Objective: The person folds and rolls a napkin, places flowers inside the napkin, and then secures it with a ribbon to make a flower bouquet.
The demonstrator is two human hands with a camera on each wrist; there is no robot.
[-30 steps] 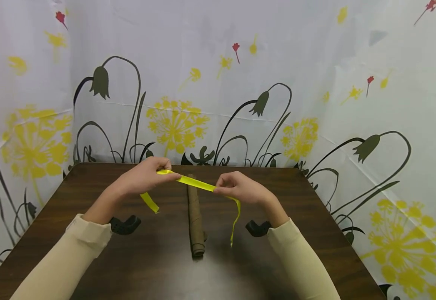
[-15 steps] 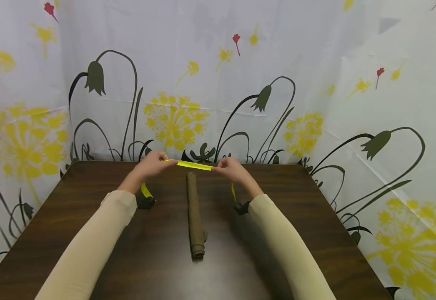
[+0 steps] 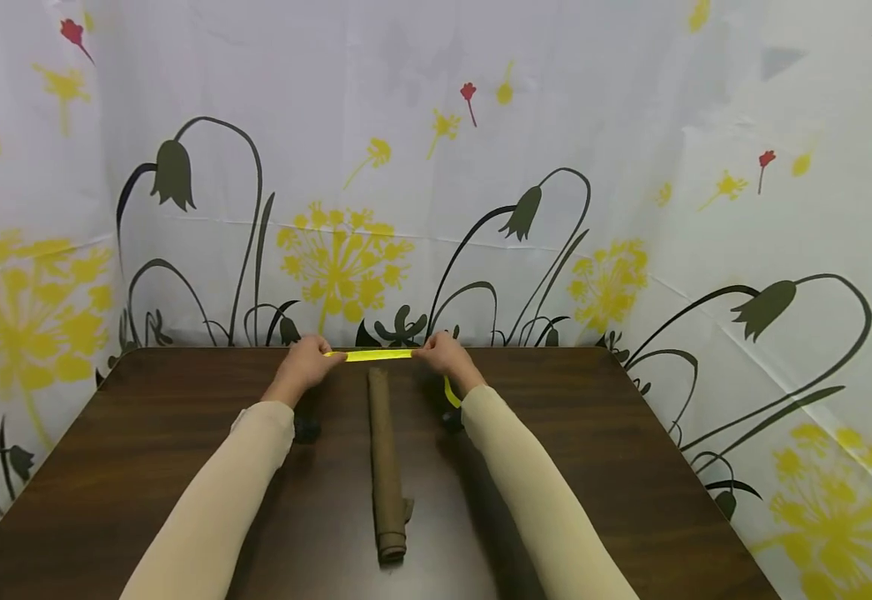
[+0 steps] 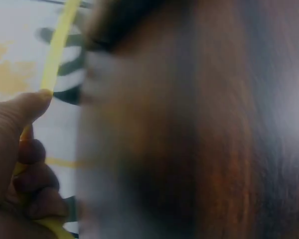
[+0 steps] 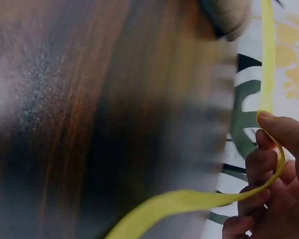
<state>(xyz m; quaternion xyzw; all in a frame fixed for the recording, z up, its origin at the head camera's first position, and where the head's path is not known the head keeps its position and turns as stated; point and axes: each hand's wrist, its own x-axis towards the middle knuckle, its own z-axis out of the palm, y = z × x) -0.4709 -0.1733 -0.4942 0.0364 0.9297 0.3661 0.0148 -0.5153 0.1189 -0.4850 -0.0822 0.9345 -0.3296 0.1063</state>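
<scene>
A bright yellow ribbon is stretched almost level between the two hands, near the table's far edge. My left hand pinches it between thumb and curled fingers; in the left wrist view the thumb presses on the strip. On the other side my right hand pinches it the same way, and a loose tail trails from its fingers in the right wrist view. Below the ribbon, a brown rolled cloth lies lengthwise on the table, its near end toward me and a small flap sticking out on the right.
The dark wood table spreads out on both sides of the roll. Behind it hangs a white curtain printed with flowers. Dark wrist-worn devices show under both wrists.
Both hands have moved away from me toward the table's far edge, keeping hold of the ribbon. The strip went from slanted to nearly level. The rolled cloth stays on the table.
</scene>
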